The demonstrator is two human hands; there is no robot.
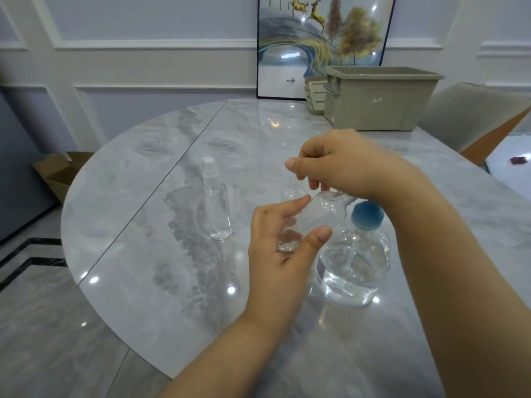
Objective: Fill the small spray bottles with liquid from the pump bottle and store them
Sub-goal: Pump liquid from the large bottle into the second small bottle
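Centre of the frame, and both hands are busy over the grey marbled worktop [149, 254]. Left hand [283, 254] grips a small clear spray bottle [321, 209], tilted, thumb on the near side and fingers curled behind it. Right hand [342, 165] comes in from the right and pinches at the top of that same bottle, fingertips bunched together; exactly what sits between them I cannot tell, the fingers cover it.

Just right of the held bottle stands the pump bottle [355, 268], clear, partly filled, blue top; the right wrist crosses above it and hides its head. Behind the hands, a second small bottle [293, 191] peeks out, mostly blocked by the right fingers. Left of centre, well apart from the hands, a third spray bottle [217, 208] stands upright with its white cap on.

Upper right, a beige storage bin [379, 101] sits at the worktop's far edge, a small slatted basket [314, 94] touching its left side. A framed picture [321, 38] of deer and trees leans on the wall behind. Cardboard box [61, 170] at left, on the floor. Chair [471, 116] at far right.
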